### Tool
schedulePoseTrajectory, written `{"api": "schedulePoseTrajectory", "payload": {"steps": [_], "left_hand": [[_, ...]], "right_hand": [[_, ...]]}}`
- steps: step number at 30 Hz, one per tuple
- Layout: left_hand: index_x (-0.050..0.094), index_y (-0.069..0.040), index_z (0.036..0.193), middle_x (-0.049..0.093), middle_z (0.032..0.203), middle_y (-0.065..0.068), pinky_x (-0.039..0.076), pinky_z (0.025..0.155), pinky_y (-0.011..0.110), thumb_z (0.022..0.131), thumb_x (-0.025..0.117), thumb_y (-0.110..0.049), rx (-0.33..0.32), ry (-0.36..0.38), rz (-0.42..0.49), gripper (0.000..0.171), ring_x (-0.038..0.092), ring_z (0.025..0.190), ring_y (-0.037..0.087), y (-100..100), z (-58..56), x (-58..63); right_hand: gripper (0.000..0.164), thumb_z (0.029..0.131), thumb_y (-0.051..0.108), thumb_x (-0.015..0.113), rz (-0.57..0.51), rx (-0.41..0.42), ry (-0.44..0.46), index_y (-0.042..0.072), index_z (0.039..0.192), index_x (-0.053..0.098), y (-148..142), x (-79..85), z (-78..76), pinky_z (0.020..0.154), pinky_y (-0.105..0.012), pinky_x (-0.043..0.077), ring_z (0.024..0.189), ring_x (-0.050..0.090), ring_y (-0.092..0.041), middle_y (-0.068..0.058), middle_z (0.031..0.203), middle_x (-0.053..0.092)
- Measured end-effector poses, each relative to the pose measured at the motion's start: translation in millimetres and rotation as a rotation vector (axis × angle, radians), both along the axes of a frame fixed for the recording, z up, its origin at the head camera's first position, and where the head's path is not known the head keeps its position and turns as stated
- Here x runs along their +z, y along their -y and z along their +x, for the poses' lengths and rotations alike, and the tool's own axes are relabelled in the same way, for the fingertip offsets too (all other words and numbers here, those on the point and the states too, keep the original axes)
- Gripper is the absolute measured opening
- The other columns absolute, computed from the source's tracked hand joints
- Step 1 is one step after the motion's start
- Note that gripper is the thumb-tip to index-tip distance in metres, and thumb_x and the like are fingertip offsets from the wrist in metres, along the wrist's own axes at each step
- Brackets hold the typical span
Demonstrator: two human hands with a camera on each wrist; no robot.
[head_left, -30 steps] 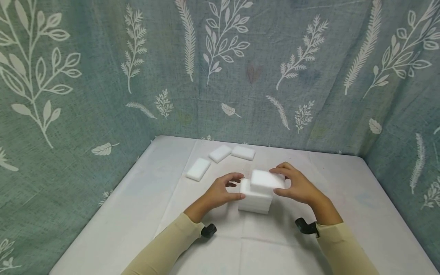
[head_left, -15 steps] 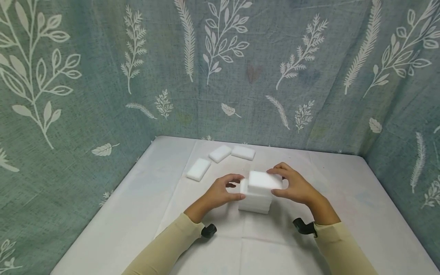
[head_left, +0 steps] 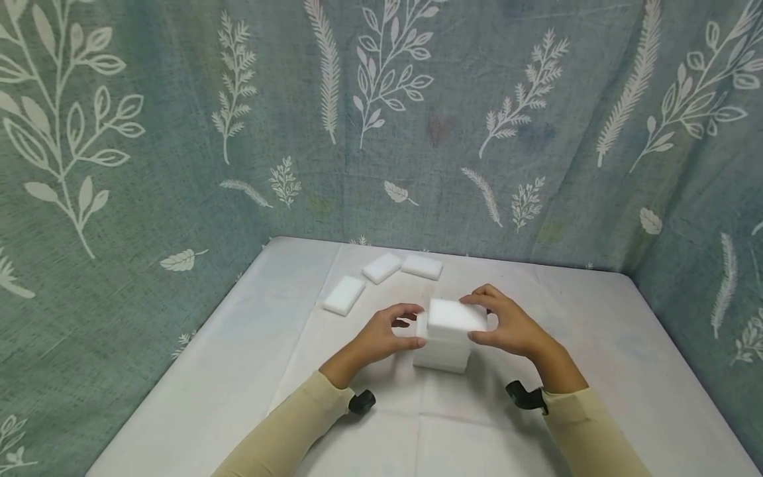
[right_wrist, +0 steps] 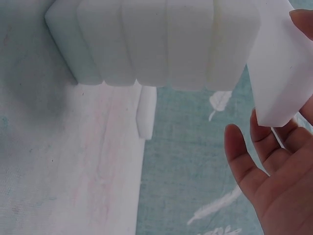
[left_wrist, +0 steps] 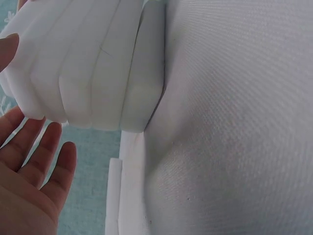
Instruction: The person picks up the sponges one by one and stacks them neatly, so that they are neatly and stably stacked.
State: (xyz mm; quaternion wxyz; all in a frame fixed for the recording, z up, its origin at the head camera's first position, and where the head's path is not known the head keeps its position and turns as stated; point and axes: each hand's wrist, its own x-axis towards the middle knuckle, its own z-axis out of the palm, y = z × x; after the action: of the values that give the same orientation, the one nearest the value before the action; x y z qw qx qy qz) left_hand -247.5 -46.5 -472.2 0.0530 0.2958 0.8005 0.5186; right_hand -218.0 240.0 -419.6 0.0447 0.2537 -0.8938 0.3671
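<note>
A stack of several white sponges stands on the white-covered table. My left hand holds the upper part of the stack from its left side. In the left wrist view the thumb lies at one face, and the left fingertips meet the opposite edge. Above the stack, my right hand pinches one more sponge between thumb and fingers. That sponge sits slightly right of the stack's left edge. In the right wrist view the held sponge is tilted against the stacked sponges, overlapping the topmost one.
Beyond my left hand lie three loose sponges: one at the left, one in the middle and one at the right. A leaf-patterned green cloth hangs behind the table and along both sides.
My right hand has shifted a little left with its sponge, bringing it further over the stack. My left hand and the loose sponges have stayed in place.
</note>
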Motion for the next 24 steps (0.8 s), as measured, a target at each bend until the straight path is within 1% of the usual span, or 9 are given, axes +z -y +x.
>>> {"api": "schedulePoseTrajectory", "payload": {"steps": [6, 9, 11, 16, 21, 24], "left_hand": [[0.058, -0.012, 0.132, 0.059, 0.126, -0.002, 0.047, 0.098, 0.042, 0.079, 0.082, -0.031, -0.015, -0.022, 0.017, 0.061, 0.056, 0.113, 0.02, -1.2, -1.3, -1.5], [0.059, -0.01, 0.131, 0.06, 0.125, -0.001, 0.047, 0.097, 0.042, 0.079, 0.083, -0.03, -0.012, -0.031, 0.026, 0.061, 0.056, 0.112, 0.019, -1.2, -2.2, -1.5], [0.058, -0.01, 0.131, 0.06, 0.125, -0.001, 0.048, 0.096, 0.039, 0.079, 0.083, -0.03, -0.013, -0.032, 0.025, 0.061, 0.056, 0.111, 0.018, -2.9, -2.9, -1.9], [0.057, -0.009, 0.132, 0.06, 0.126, 0.0, 0.048, 0.096, 0.036, 0.079, 0.083, -0.03, -0.019, -0.019, 0.013, 0.063, 0.057, 0.112, 0.02, -6.3, -4.1, -1.8], [0.056, -0.008, 0.133, 0.059, 0.128, 0.002, 0.047, 0.097, 0.04, 0.078, 0.083, -0.031, -0.014, 0.003, 0.011, 0.065, 0.057, 0.114, 0.025, -4.8, -4.0, 0.4], [0.057, -0.01, 0.133, 0.06, 0.127, 0.0, 0.047, 0.097, 0.042, 0.077, 0.084, -0.031, 0.005, 0.013, 0.006, 0.066, 0.057, 0.112, 0.024, -1.8, -3.8, 0.5]], "right_hand": [[0.053, 0.073, 0.015, 0.081, -0.009, 0.023, -0.023, 0.018, 0.124, 0.064, 1.5, -0.7, -0.3, 0.084, -0.047, 0.049, 0.106, 0.05, -0.02, 0.004, 0.118, 0.052], [0.054, 0.073, 0.015, 0.081, -0.02, 0.034, -0.012, 0.019, 0.124, 0.064, 3.6, -0.4, -0.7, 0.085, -0.045, 0.048, 0.107, 0.05, -0.019, 0.006, 0.118, 0.051], [0.054, 0.073, 0.015, 0.081, -0.017, 0.037, -0.008, 0.019, 0.124, 0.064, 3.3, -0.6, -0.1, 0.085, -0.044, 0.048, 0.107, 0.05, -0.019, 0.006, 0.119, 0.051], [0.054, 0.074, 0.018, 0.082, -0.01, 0.035, -0.003, 0.019, 0.125, 0.064, 3.4, -0.2, 1.8, 0.083, -0.043, 0.048, 0.107, 0.05, -0.019, 0.005, 0.118, 0.051], [0.054, 0.074, 0.019, 0.081, -0.002, 0.039, -0.011, 0.019, 0.125, 0.064, 6.2, -0.7, -1.3, 0.083, -0.042, 0.048, 0.106, 0.05, -0.018, 0.008, 0.117, 0.051], [0.053, 0.075, 0.019, 0.081, 0.002, 0.05, -0.005, 0.02, 0.125, 0.064, 9.2, -2.1, -5.0, 0.084, -0.042, 0.048, 0.106, 0.051, -0.016, 0.009, 0.117, 0.051]]}}
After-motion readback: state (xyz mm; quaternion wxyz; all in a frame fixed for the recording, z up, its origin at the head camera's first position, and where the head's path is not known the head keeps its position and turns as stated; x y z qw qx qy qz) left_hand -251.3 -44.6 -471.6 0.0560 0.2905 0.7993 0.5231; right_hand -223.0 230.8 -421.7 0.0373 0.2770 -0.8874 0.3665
